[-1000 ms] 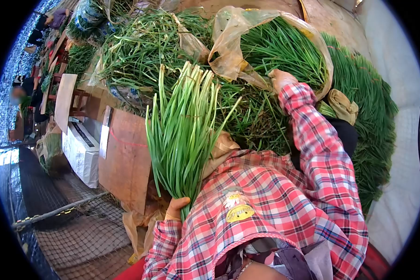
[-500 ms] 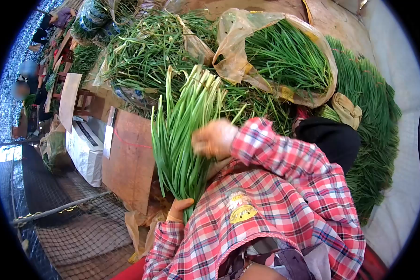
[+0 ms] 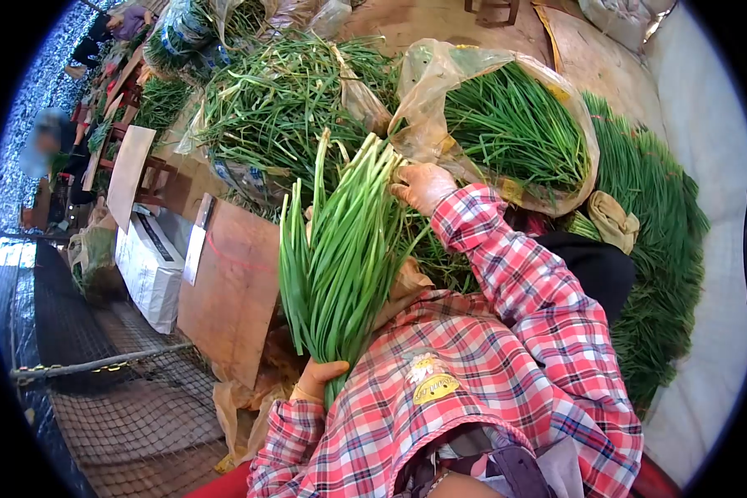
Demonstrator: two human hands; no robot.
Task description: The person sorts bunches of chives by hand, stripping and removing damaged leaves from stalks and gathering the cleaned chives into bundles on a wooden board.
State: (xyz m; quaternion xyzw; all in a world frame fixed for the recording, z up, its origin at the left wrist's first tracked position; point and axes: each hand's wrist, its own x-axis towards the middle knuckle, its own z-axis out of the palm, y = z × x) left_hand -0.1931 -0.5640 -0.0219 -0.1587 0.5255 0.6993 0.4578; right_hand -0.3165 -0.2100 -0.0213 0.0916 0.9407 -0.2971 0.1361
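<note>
A bunch of garlic chives (image 3: 344, 257) stands fanned out in front of my chest, pale cut ends up and green leaves down. My left hand (image 3: 316, 380) is closed around its lower, leafy end, thumb across the front. My right hand (image 3: 426, 187) is at the upper right edge of the bunch, fingers bent in and closed against the pale stem ends. Its fingertips are partly hidden, so how many stems they pinch does not show. Behind the bunch lies a loose heap of tangled green leaves (image 3: 266, 116).
An open plastic bag of chives (image 3: 519, 124) lies beyond my right hand. Bundled chives (image 3: 651, 249) are piled along the pale sheet at right. At left are a wooden board (image 3: 228, 290), a white box (image 3: 149, 270) and netting (image 3: 153, 415). A person (image 3: 79, 149) is in the far left background.
My right hand has moved up and right, from the middle of the bunch to its stem ends. My left hand keeps its hold. The whole view has shifted slightly.
</note>
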